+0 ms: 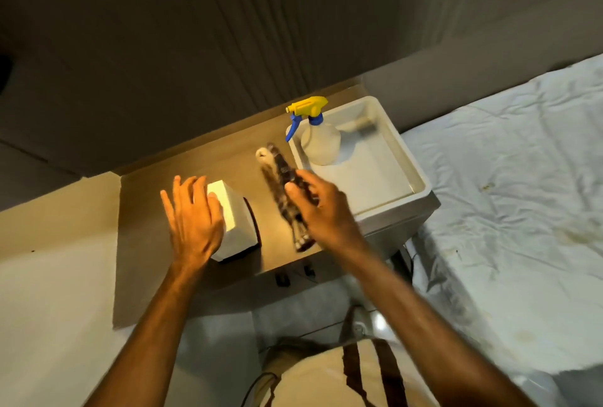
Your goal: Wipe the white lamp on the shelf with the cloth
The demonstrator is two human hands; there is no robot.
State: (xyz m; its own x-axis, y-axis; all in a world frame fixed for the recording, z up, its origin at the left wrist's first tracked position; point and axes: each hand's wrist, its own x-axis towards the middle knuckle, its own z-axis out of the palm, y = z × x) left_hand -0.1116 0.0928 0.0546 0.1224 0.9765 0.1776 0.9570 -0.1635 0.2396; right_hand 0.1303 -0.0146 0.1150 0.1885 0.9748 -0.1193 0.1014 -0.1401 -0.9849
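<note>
Dim ribbed wall behind; rumpled white bed at right.

- Spray bottle, yellow-and-blue trigger head, upright in white tub.
- Small blurred object in tub's far corner.
- Rumpled white bedsheet to the right.

Lamp left of tray; bottle in tray.

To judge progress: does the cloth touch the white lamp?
Apart. In the head view the cloth, held in the right hand, hangs right of the lamp, bare shelf between.
</note>
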